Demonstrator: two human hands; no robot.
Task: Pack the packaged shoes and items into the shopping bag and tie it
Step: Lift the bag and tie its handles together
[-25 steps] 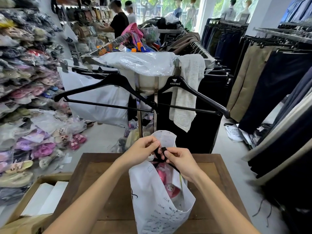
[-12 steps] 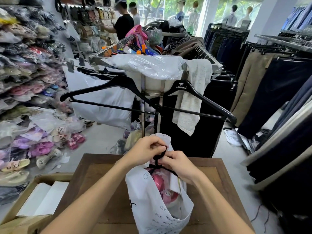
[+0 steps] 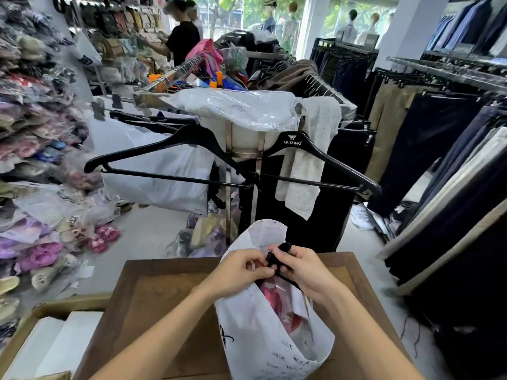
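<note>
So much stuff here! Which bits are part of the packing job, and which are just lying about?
In the job:
white shopping bag
black tie ribbon
pink packaged shoes
left hand
right hand

Lying about:
black hangers
grey towel
bagged sandals
cardboard box

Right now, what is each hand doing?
Left hand: pinching the black tie at the bag mouth.
Right hand: fingers curled round the same tie.

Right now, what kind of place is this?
Most likely a clothing shop: dark trousers hanging on metal racks, packaged sandals piled on the left, and dressed mannequins by the window.
</note>
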